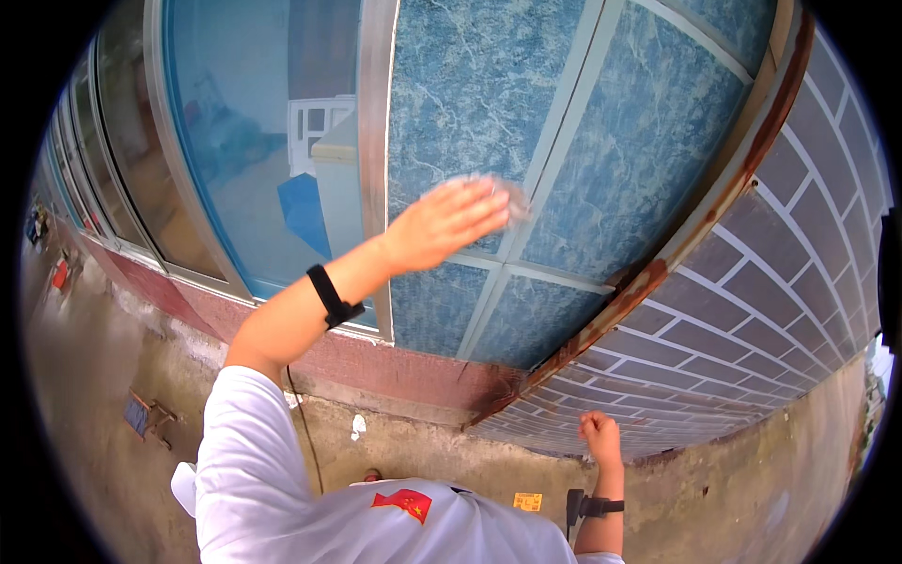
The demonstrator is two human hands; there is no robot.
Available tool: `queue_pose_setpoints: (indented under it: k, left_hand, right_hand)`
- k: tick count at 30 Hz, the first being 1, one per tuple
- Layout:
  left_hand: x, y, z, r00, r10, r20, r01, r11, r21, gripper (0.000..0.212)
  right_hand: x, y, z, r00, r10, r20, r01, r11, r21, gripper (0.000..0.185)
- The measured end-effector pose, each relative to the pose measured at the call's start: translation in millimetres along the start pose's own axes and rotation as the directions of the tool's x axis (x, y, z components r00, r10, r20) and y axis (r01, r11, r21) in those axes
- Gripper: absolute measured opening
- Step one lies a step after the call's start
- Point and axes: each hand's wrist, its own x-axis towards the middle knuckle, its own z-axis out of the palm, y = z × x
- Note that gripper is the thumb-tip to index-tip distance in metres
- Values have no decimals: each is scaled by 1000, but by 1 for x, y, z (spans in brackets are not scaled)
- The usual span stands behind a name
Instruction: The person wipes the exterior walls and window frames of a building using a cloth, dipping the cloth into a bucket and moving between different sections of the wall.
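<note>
My left hand (451,222), with a black band on its wrist, is raised before the blue marbled wall tiles (479,106). Its back faces the camera and its fingers lie close together, blurred by motion. A greyish blur shows past the fingertips; whether this is a held thing or a finger cannot be told, and the palm is hidden. Low on the right, my right hand (599,431) is curled into a fist beside the grey brick-patterned panel (705,338), with nothing visible in it. It also has a black wrist strap (599,506).
A metal-framed sliding glass door or window (261,141) stands left of the tiles. A rusty metal edge (634,289) runs between tiles and brick-patterned panel. On the concrete ground are a small folding stool (146,417), a dark cable (304,430), white scraps (358,426) and a yellow printed sheet (527,501).
</note>
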Motion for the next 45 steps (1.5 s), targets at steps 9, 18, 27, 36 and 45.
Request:
queue_pose_setpoints:
  k: [9,18,27,36,45]
  left_hand:
    - [-153,70,52,921,157,356,-90,976,-199,56]
    - [-68,35,19,984,-135,113,129,990,65,53]
    - [-200,126,114,836,206,508,-37,946,-323,56]
    - [-200,92,84,877,170,449,-52,963,-264,58]
    - [-168,53,61,952,184,245,-114,955,-272,51]
  right_hand:
    - [-5,6,8,997,-37,74,39,999,-34,15]
    - [-9,36,19,993,6,115,-1,999,-39,15]
    - [-24,16,49,993,39,113,-25,991,-130,14]
    - [-53,9,99,991,77,111,-60,988,-145,13]
    - [-55,-53,148,994,47,104,-37,994,-100,16]
